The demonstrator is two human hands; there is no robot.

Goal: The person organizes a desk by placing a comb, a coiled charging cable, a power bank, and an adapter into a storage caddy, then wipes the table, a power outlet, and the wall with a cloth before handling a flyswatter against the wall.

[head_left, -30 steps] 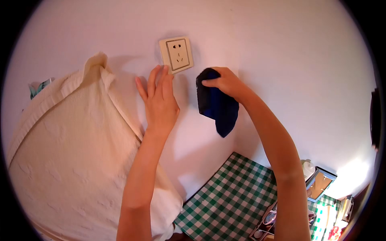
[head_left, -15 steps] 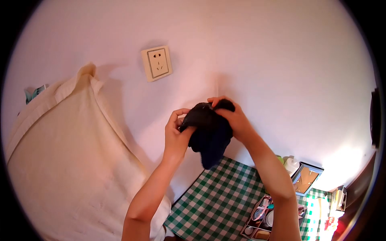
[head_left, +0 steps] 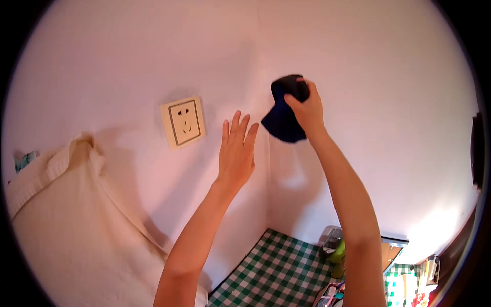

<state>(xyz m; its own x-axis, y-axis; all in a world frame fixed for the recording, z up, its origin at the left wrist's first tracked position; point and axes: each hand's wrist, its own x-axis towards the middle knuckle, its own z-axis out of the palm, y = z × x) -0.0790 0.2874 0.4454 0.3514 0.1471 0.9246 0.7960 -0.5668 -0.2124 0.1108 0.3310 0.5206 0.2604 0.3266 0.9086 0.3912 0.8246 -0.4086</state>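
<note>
My right hand (head_left: pixel 308 110) grips a dark blue and black cloth (head_left: pixel 284 116) by its upper right part, and the cloth hangs folded near the wall corner. To the left of it, my left hand (head_left: pixel 237 153) is raised with its fingers spread and holds nothing. A gap separates this hand from the cloth. On the wall further left is a cream power socket (head_left: pixel 184 123), which neither hand touches.
A cream cover (head_left: pixel 76 220) drapes over something at the left. Below the hands lies a green and white checked cloth (head_left: pixel 281 266). Behind my right forearm stand a green bottle (head_left: pixel 337 261), a clear container (head_left: pixel 332 238) and a framed item (head_left: pixel 391 253).
My left hand has let go of the dark cloth and opened. My right hand has lifted the cloth up and to the right. The view has shifted, with the socket now lower and further left.
</note>
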